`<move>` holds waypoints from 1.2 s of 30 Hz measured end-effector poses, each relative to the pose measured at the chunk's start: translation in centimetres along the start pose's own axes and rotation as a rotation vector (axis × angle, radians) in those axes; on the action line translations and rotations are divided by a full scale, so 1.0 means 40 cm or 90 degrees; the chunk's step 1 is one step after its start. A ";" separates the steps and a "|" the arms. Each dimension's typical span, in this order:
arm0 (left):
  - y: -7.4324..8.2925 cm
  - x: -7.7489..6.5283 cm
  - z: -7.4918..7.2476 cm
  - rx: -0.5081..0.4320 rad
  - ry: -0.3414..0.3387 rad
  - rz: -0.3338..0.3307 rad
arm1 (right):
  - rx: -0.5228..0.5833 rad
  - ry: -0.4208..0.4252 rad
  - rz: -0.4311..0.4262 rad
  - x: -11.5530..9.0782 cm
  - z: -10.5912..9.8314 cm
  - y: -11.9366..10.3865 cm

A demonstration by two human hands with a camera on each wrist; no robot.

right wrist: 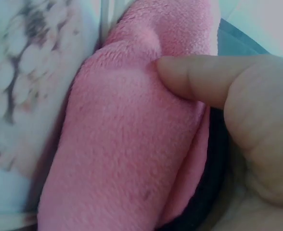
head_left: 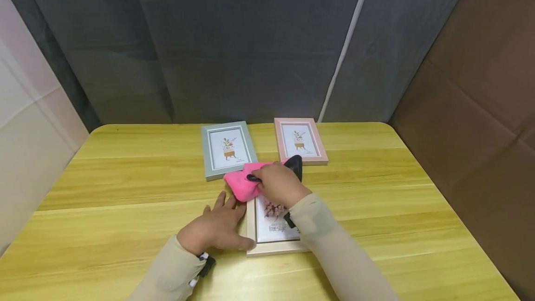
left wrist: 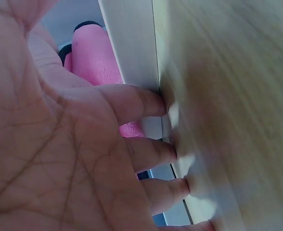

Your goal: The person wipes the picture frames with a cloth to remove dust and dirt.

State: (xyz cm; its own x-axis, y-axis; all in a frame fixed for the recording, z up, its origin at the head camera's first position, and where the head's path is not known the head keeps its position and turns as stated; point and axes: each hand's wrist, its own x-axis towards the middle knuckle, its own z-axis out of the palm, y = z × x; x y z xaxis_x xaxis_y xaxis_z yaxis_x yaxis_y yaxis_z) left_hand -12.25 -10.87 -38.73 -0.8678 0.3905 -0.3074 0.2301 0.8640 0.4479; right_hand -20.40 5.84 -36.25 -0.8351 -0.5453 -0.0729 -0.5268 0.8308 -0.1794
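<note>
A cream picture frame [head_left: 279,248] with a flower print marked "free style" lies flat on the table, nearest the person. My right hand [head_left: 281,184] holds a bunched pink cloth [head_left: 242,185] with dark edging against the frame's far part. In the right wrist view the thumb presses into the fuzzy cloth [right wrist: 117,125], beside the print. My left hand [head_left: 219,226] lies at the frame's left side, fingers spread and thumb at the near left corner. Its fingertips touch the tabletop along the frame's edge in the left wrist view. The frame's far side is hidden under cloth and hand.
Behind the cloth lie a grey-green picture frame [head_left: 206,154] on the left and a pink picture frame [head_left: 322,152] on the right, both with plant prints. A dark curtain [head_left: 251,45] hangs behind the wooden table [head_left: 125,189]; a brown cloth wall [head_left: 476,78] stands at the right.
</note>
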 end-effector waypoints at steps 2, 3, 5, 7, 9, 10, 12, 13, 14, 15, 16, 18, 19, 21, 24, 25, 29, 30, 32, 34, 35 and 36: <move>-0.002 0.000 -0.001 -0.003 0.000 -0.006 | 0.011 0.002 0.006 0.003 0.003 0.005; -0.003 0.001 -0.001 -0.004 0.000 -0.008 | 0.019 0.002 0.008 0.004 0.004 0.007; -0.005 0.002 -0.001 -0.004 0.003 -0.009 | 0.025 0.004 0.007 0.007 0.004 0.012; -0.005 0.004 0.001 -0.008 0.009 -0.010 | 0.033 0.006 0.013 0.011 0.003 0.018; -0.005 0.008 0.003 -0.012 0.019 -0.012 | 0.043 0.008 0.022 0.015 0.000 0.026; -0.005 0.010 0.005 -0.013 0.025 -0.013 | 0.044 0.009 0.027 0.017 -0.003 0.030; -0.005 0.015 0.008 -0.016 0.035 -0.017 | 0.048 0.010 0.036 0.020 -0.005 0.036; -0.005 0.016 0.009 -0.016 0.039 -0.020 | 0.044 0.010 0.036 0.022 -0.006 0.039; -0.005 0.018 0.011 -0.013 0.042 -0.022 | 0.046 0.008 0.036 0.023 -0.007 0.040; -0.005 0.019 0.013 -0.011 0.043 -0.024 | 0.043 0.007 0.033 0.024 -0.007 0.041; -0.005 0.020 0.013 -0.009 0.044 -0.026 | 0.040 0.006 0.029 0.024 -0.005 0.041; -0.006 0.020 0.014 -0.008 0.046 -0.028 | 0.039 0.004 0.022 0.023 -0.002 0.040; -0.005 0.019 0.013 -0.006 0.048 -0.028 | 0.038 0.005 0.016 0.022 0.002 0.039; -0.005 0.016 0.012 0.004 0.050 -0.029 | 0.036 0.001 0.006 0.014 0.009 0.033; 0.000 0.008 0.010 0.032 0.051 -0.053 | 0.035 -0.015 -0.006 -0.011 0.021 0.022; 0.002 0.005 0.009 0.043 0.051 -0.064 | 0.030 -0.019 -0.014 -0.021 0.025 0.018; 0.006 0.000 0.006 0.064 0.042 -0.104 | 0.013 -0.026 -0.051 -0.067 0.032 0.008; 0.008 0.000 0.007 0.061 0.042 -0.109 | 0.009 -0.024 -0.068 -0.080 0.032 0.008; 0.009 0.001 0.009 0.043 0.041 -0.117 | 0.008 -0.025 -0.106 -0.104 0.031 0.007; 0.004 -0.001 0.012 0.025 0.041 -0.125 | 0.015 -0.028 -0.147 -0.122 0.030 0.003; 0.002 -0.001 0.014 0.018 0.042 -0.128 | 0.018 -0.031 -0.164 -0.130 0.030 0.001; 0.000 -0.001 0.016 0.012 0.042 -0.132 | 0.020 -0.035 -0.179 -0.137 0.030 0.000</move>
State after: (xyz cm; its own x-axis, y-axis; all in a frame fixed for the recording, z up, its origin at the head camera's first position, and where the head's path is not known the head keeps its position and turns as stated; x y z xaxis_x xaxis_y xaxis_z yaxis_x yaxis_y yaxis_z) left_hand -11.93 -10.68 -39.23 -0.9239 0.1830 -0.3360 0.0515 0.9297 0.3648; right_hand -15.64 8.68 -37.01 -0.6472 -0.7593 -0.0682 -0.7301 0.6431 -0.2309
